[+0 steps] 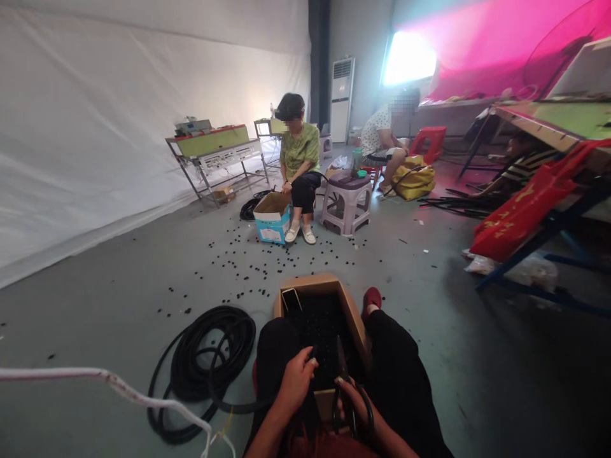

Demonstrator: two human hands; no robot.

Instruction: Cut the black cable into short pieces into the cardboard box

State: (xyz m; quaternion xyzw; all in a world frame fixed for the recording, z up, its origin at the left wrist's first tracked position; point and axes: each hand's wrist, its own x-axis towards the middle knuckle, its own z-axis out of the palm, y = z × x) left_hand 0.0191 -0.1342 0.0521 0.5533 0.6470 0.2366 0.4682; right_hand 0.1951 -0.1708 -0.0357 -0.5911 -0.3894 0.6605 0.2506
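I sit with a cardboard box (351,305) full of small black pieces between my knees. My left hand (296,376) is closed on the end of a black hose over the box's near edge. That hose runs from a large coil (205,366) on the floor at my left. My right hand (356,397) is closed round the looped handles of a black cutting tool (344,372), whose blade points up over the box. A dark phone (291,299) leans in the box's far left corner.
Small black pieces litter the grey floor ahead. A seated person in a green top (300,149) works beside a blue-and-white carton (273,219). A purple stool (347,197), another seated person (382,137), a metal bench (214,152), a red bag (520,213) and a white cord (119,385) surround me.
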